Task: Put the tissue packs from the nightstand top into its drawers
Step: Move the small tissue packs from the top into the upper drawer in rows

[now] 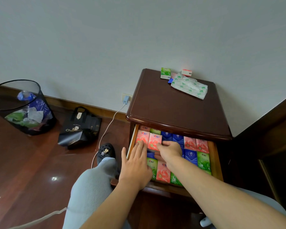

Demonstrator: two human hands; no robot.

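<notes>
The dark wooden nightstand (172,104) has its top drawer (215,161) pulled out, packed with several pink, blue and green tissue packs. My left hand (135,164) lies flat, fingers spread, on the packs at the drawer's left. My right hand (169,151) reaches in beside it, fingers pinching the lower edge of a pink pack (154,142). On the nightstand top at the back lie a green pack (165,73), a pink pack (186,72), a blue pack (170,81) partly hidden, and a white soft tissue bag (189,87).
A black mesh waste bin (21,108) with rubbish stands at the left by the wall. A black paper bag (80,128) lies on the wooden floor. A charger (126,100) with a white cable runs across the floor. My knee and black shoe (106,152) are left of the drawer.
</notes>
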